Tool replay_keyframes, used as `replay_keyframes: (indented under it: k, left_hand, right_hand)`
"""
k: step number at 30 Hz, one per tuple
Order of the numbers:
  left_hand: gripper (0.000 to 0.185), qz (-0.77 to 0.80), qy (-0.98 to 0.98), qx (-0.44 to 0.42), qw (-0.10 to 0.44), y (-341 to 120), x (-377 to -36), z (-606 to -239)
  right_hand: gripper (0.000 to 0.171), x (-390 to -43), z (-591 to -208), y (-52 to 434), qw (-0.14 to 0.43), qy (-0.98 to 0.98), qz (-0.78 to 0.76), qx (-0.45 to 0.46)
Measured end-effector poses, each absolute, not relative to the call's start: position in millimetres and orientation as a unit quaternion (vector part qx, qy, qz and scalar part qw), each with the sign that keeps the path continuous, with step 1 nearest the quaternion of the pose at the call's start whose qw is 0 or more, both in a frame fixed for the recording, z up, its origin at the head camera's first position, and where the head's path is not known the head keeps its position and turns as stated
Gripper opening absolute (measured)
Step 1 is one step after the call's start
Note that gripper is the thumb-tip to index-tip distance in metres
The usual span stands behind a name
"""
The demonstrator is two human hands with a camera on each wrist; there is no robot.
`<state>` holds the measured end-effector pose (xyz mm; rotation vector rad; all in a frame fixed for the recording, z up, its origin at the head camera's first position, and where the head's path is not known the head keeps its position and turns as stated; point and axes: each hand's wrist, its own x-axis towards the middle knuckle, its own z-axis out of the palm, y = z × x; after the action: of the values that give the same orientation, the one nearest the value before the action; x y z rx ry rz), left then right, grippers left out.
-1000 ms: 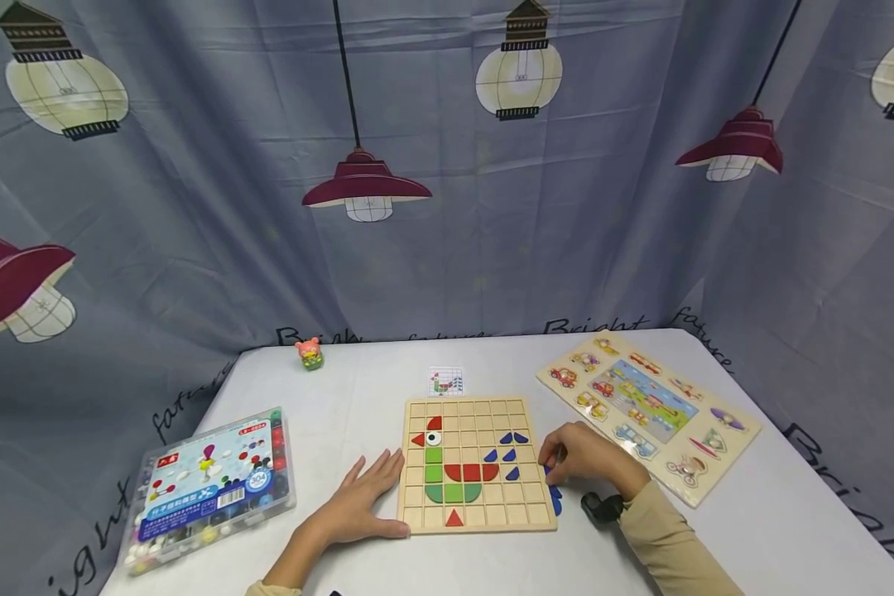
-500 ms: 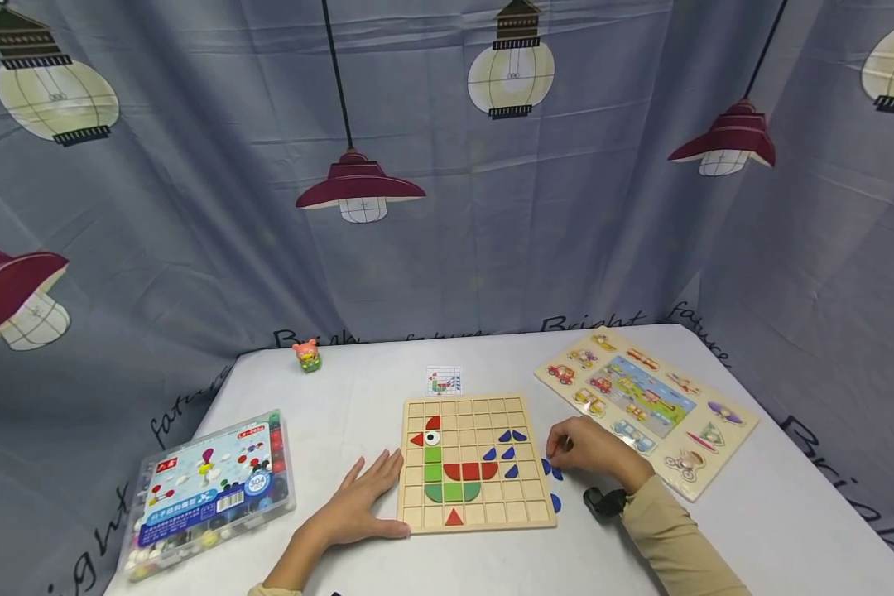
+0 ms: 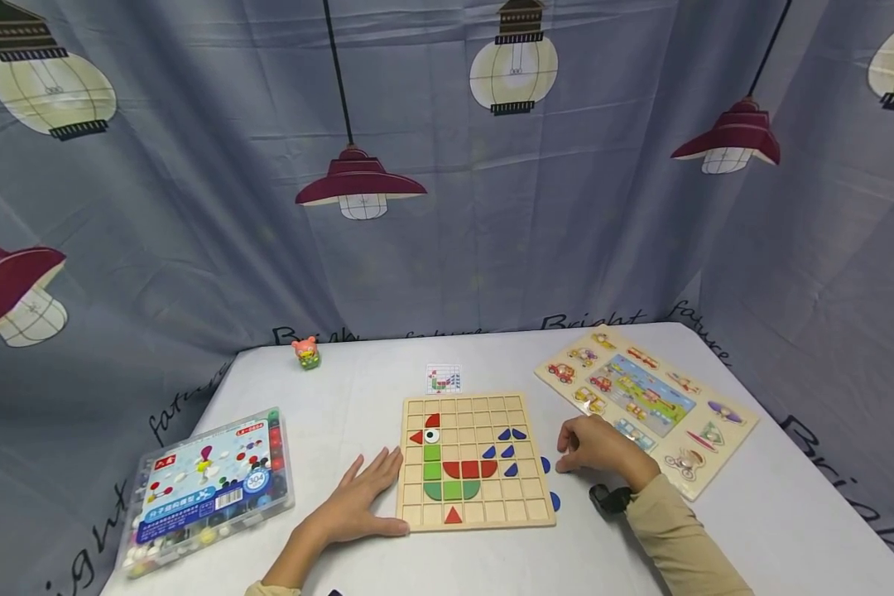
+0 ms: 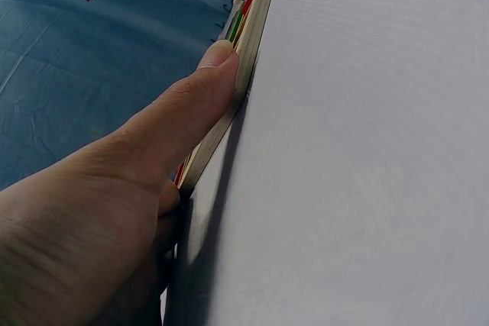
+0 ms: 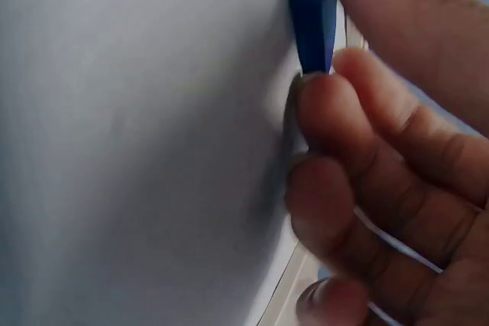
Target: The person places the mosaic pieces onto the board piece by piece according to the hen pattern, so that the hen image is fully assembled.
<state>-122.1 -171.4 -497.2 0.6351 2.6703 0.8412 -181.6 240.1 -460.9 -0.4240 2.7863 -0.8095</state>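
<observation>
A wooden grid board (image 3: pixel 525 497) lies mid-table, bearing red, green and blue flat pieces and a white one with a black dot. Together the red, green and white ones form a bird-like figure. My left hand (image 3: pixel 352 503) lies spread at the board's left side; its thumb (image 4: pixel 195 101) rests against the board's edge in the left wrist view. Right of the board, my right hand (image 3: pixel 602 451) pinches a blue block (image 5: pixel 313 24) between thumb and finger, as the right wrist view shows. Two more blue pieces, one upper (image 3: pixel 545 465) and one lower (image 3: pixel 555 502), lie at the board's right edge.
Behind the board is a small pattern card (image 3: pixel 444 379). A picture puzzle board (image 3: pixel 644 406) lies at the right, a clear plastic case of coloured parts (image 3: pixel 212 488) at the left. Toward the back left stands a little pink and green figurine (image 3: pixel 307 353).
My right hand has shifted slightly right, away from the board, and a blue block has left the group by the board's right edge. My left hand keeps its place.
</observation>
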Motion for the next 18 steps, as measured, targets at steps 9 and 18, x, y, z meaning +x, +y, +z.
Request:
replay_keyframes:
  k: [9,18]
  left_hand:
    - [0.109,0.281,0.925,0.222,0.128,-172.0,-124.0,-499.3]
    - [0.109,0.281,0.925,0.220,0.130,-171.5,-123.7,-498.3]
  right_hand:
    - [0.021,-185.5,-459.1,240.7,0.112,0.942,-0.278,-0.152]
    - [0.015,-186.1,-462.0,245.0,0.114,0.938,-0.280,-0.169]
